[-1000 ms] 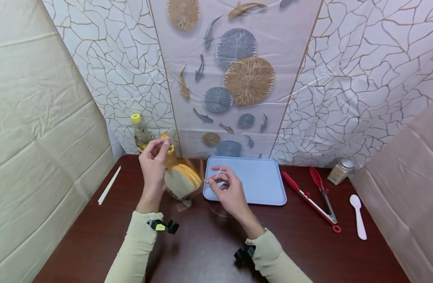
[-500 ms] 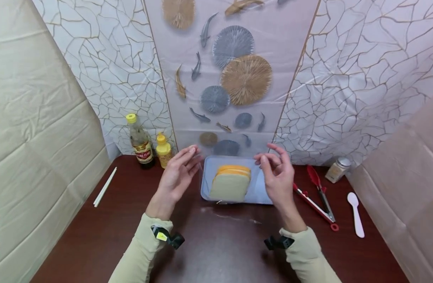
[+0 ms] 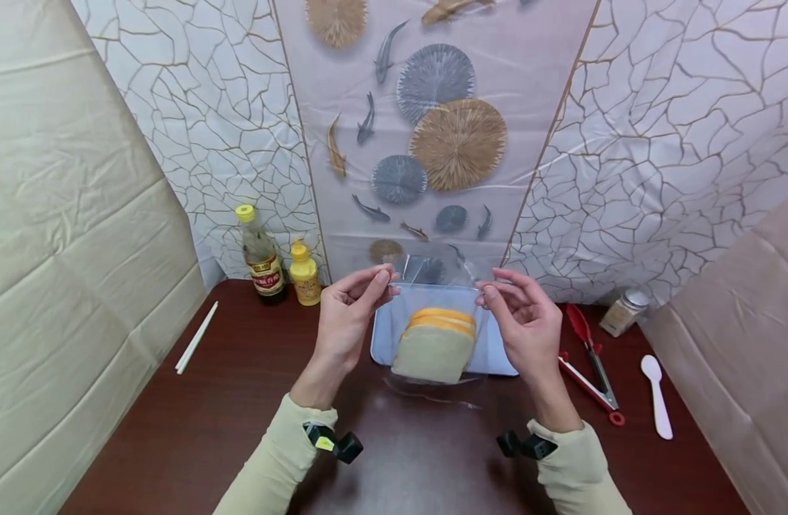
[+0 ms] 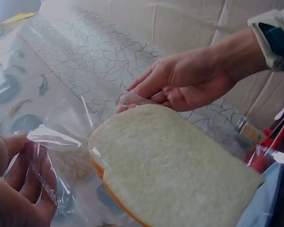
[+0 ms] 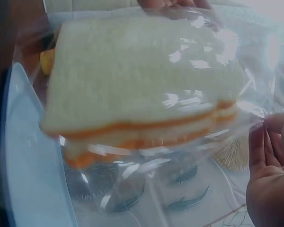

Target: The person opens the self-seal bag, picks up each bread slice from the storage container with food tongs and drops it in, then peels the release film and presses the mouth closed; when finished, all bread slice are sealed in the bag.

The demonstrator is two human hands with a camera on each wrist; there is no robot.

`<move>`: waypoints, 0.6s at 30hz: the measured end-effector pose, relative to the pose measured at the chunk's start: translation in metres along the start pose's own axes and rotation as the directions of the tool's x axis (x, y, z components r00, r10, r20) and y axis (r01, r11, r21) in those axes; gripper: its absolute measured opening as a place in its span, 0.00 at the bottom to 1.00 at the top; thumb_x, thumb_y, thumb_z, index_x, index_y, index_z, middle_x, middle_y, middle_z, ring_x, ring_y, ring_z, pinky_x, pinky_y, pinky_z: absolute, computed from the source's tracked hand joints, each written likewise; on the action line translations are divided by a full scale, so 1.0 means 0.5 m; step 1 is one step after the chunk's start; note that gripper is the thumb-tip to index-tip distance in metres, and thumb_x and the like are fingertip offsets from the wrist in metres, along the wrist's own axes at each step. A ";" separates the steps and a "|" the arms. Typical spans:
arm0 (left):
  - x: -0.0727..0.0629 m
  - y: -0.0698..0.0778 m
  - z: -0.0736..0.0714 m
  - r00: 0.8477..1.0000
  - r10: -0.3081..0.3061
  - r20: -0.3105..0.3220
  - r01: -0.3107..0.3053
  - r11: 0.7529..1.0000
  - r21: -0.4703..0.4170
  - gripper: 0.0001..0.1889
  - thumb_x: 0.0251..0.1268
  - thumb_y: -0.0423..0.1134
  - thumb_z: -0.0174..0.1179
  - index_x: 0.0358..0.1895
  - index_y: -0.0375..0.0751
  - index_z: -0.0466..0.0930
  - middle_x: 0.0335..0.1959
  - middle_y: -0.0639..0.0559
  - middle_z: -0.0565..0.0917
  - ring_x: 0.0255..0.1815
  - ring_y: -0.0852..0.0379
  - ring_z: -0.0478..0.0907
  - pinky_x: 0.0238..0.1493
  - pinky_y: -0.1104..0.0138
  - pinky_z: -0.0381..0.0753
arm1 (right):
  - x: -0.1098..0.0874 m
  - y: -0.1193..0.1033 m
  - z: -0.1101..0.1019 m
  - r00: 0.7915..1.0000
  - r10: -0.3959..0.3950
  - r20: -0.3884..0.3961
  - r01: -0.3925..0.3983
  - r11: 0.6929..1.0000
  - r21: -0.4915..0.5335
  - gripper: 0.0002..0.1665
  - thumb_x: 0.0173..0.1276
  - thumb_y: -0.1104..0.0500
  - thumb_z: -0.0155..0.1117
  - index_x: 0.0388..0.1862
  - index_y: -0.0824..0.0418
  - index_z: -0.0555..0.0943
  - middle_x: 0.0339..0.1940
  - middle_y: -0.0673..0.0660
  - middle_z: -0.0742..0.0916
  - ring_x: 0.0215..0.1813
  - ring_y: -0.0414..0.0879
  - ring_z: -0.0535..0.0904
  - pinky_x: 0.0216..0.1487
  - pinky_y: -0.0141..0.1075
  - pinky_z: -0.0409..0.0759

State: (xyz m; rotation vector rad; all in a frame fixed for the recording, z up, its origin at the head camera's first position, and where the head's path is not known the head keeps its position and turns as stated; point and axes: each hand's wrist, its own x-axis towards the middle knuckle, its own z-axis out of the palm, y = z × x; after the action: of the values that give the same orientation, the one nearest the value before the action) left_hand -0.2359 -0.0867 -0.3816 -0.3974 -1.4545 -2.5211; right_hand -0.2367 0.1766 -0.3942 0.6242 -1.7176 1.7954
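Bread slices (image 3: 434,352) with orange-brown crusts sit inside a clear plastic bag (image 3: 432,275), held up over the light blue tray (image 3: 382,343). My left hand (image 3: 349,315) pinches the bag's left upper edge between thumb and fingers. At the opposite side my right hand (image 3: 528,325) pinches the other edge, so the bag's upper part is stretched between both hands. In the left wrist view the face of the front bread slice (image 4: 175,165) fills the middle. The right wrist view shows at least two bread slices (image 5: 142,75) stacked together under shiny film.
A sauce bottle (image 3: 263,268) and a yellow squeeze bottle (image 3: 304,279) stand at the back left, with white chopsticks (image 3: 197,337) nearer. On the right lie red-tipped tongs (image 3: 596,365), a small seasoning jar (image 3: 624,313) and a white spoon (image 3: 656,397). A patterned backdrop (image 3: 432,179) borders the table's rear.
The bagged bread has moved right, from beside the bottles to over the tray. My right hand has shifted right and gripped the bag's edge; the left hand has followed rightward.
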 end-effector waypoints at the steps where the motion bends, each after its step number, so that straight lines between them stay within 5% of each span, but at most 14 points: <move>1: 0.001 0.000 -0.001 1.000 0.007 0.001 -0.007 1.000 -0.011 0.09 0.76 0.29 0.67 0.49 0.44 0.94 0.44 0.50 0.95 0.39 0.57 0.94 0.52 0.63 0.92 | -0.001 0.000 0.001 1.000 0.003 0.006 -0.003 1.000 -0.014 0.19 0.74 0.75 0.68 0.62 0.75 0.82 0.46 0.54 0.96 0.41 0.42 0.93 0.47 0.31 0.90; 6: 0.009 0.000 -0.016 1.000 0.002 -0.011 -0.002 0.999 -0.050 0.11 0.76 0.26 0.65 0.48 0.44 0.94 0.41 0.49 0.96 0.40 0.58 0.93 0.50 0.63 0.92 | 0.000 -0.002 -0.009 0.999 0.033 -0.017 -0.034 0.996 -0.077 0.17 0.71 0.74 0.73 0.58 0.72 0.86 0.45 0.52 0.96 0.41 0.41 0.94 0.47 0.31 0.91; 10: 0.016 0.004 -0.034 1.000 -0.021 -0.010 0.020 0.997 -0.072 0.12 0.76 0.24 0.64 0.50 0.42 0.93 0.42 0.49 0.96 0.43 0.57 0.94 0.53 0.64 0.92 | 0.006 -0.005 -0.024 0.993 0.094 -0.074 -0.101 0.991 -0.084 0.22 0.72 0.70 0.74 0.64 0.68 0.85 0.44 0.51 0.96 0.41 0.40 0.94 0.48 0.29 0.90; 13: 0.018 0.008 -0.045 0.999 -0.042 0.023 0.044 0.996 -0.077 0.12 0.77 0.24 0.62 0.55 0.38 0.90 0.45 0.48 0.95 0.47 0.56 0.94 0.58 0.62 0.90 | 0.011 -0.008 -0.030 0.986 0.140 -0.088 -0.147 0.987 -0.072 0.23 0.73 0.68 0.74 0.65 0.68 0.84 0.44 0.50 0.96 0.41 0.40 0.94 0.48 0.28 0.89; 18: 0.019 0.011 -0.051 0.993 -0.061 0.102 0.066 0.997 -0.048 0.16 0.77 0.21 0.61 0.62 0.32 0.85 0.50 0.48 0.94 0.52 0.55 0.93 0.64 0.60 0.88 | 0.015 -0.018 -0.031 0.983 0.158 -0.091 -0.162 0.986 -0.038 0.15 0.73 0.67 0.75 0.55 0.72 0.87 0.39 0.52 0.95 0.40 0.42 0.92 0.45 0.28 0.88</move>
State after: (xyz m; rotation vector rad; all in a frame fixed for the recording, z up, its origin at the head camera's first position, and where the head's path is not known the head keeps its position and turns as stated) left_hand -0.2466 -0.1118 -0.3860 -0.5006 -1.4617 -2.6289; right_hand -0.2353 0.1929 -0.3836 0.3913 -1.7861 1.8581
